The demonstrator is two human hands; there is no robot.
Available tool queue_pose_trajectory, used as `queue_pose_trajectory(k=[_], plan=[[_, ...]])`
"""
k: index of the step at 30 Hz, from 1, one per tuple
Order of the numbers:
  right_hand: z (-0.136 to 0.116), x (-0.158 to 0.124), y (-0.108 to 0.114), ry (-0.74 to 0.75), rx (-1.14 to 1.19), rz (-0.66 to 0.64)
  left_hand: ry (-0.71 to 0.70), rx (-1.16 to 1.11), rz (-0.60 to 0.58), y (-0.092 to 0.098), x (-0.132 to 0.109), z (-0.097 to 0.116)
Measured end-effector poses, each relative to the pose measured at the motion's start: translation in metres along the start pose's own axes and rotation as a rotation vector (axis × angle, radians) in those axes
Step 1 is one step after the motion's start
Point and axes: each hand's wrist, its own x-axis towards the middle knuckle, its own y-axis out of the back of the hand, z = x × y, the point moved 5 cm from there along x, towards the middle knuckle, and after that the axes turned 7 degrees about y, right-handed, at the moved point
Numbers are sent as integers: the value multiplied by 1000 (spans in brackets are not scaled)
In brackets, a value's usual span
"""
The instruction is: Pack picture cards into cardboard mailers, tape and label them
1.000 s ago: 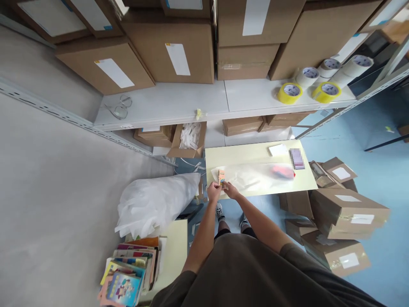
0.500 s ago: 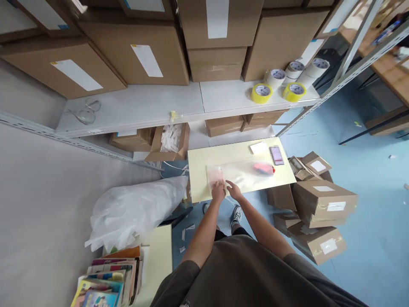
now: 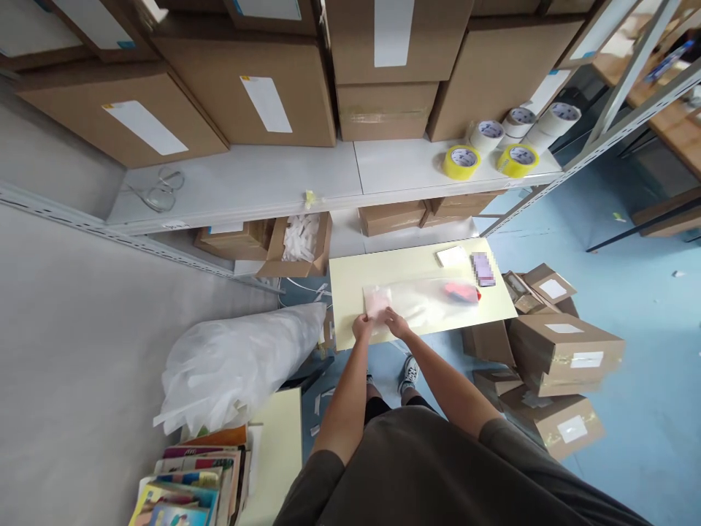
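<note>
A flat pinkish packet (image 3: 377,299) lies at the left end of a long translucent plastic sheet (image 3: 421,303) on the pale yellow table (image 3: 347,277). My left hand (image 3: 361,326) grips the packet's lower left edge, fingers closed. At its lower right, my right hand (image 3: 396,323) holds the edge too, thumb and fingers bent around it. Whether the packet is inside the plastic or on top of it I cannot tell. Toward the right end, a red object (image 3: 461,293) shows through the sheet, its kind unclear.
White cards (image 3: 452,256) and a purple phone-like item (image 3: 483,269) sit at the table's right. Above is a shelf (image 3: 307,175) with tape rolls (image 3: 461,161) and boxes. A bulging plastic bag (image 3: 241,365) stands left; cartons (image 3: 564,351) are stacked right.
My left hand has moved from lying over the packet to its lower left edge. My right hand has closed on the other side. The view has shifted slightly.
</note>
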Motion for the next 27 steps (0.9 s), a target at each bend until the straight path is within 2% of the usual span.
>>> queue_pose_trajectory(k=[2, 4, 8, 11, 14, 18, 21, 24, 27], plan=[[-2, 4, -5, -21, 92, 21, 61, -38, -24, 7, 4, -5], [-9, 10, -18, -16, 241, 14, 56, -59, -7, 22, 3, -11], [-39, 24, -60, 32, 578, -61, -7, -57, 102, 62, -7, -26], [-49, 30, -77, -9, 653, 49, -34, 48, 150, 78, -17, -24], [-33, 25, -69, -87, 626, 195, -68, 159, 112, 64, -23, -8], [14, 0, -32, -145, 598, 328, -186, 267, 1, 13, -29, 19], [34, -16, -8, -136, 565, 364, -276, 336, -6, -16, -32, 29], [24, -15, -3, -39, 521, 253, -282, 291, -21, -20, -26, 22], [-5, -3, -15, 98, 461, 118, -201, 150, 83, 2, -14, -1]])
